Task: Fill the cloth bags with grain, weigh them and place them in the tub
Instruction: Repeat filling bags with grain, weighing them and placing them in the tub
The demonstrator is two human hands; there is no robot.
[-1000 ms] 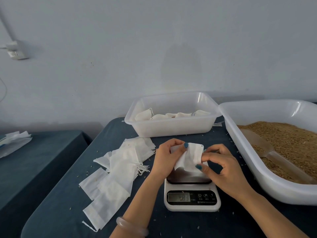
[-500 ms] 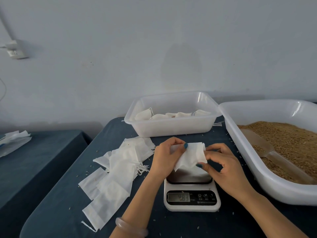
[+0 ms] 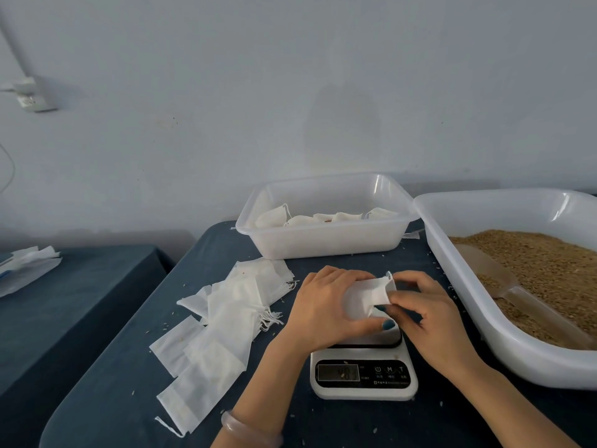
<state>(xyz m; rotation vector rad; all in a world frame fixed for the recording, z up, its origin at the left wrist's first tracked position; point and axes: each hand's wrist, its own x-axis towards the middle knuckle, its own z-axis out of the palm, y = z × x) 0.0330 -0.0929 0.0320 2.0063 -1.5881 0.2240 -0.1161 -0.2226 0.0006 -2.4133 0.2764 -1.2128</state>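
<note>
A white cloth bag (image 3: 366, 297) sits on the platform of a small white digital scale (image 3: 363, 371). My left hand (image 3: 326, 307) wraps around the bag's left side, thumb below it. My right hand (image 3: 423, 310) pinches the bag's right end, where a drawstring loop sticks up. Behind stands a white tub (image 3: 326, 239) holding several filled bags (image 3: 303, 218). At the right, a large white tub (image 3: 484, 305) holds brown grain (image 3: 546, 270), with a clear scoop (image 3: 504, 282) lying in it.
A spread pile of empty cloth bags (image 3: 226, 321) lies on the dark blue tablecloth left of the scale. Loose grains dot the cloth. A second blue table at far left carries white packaging (image 3: 26, 266). A wall socket (image 3: 32, 98) is on the wall.
Both hands have lowered the bag onto the scale and squeezed it narrower; the left hand now covers more of it, and the right has shifted to its right end.
</note>
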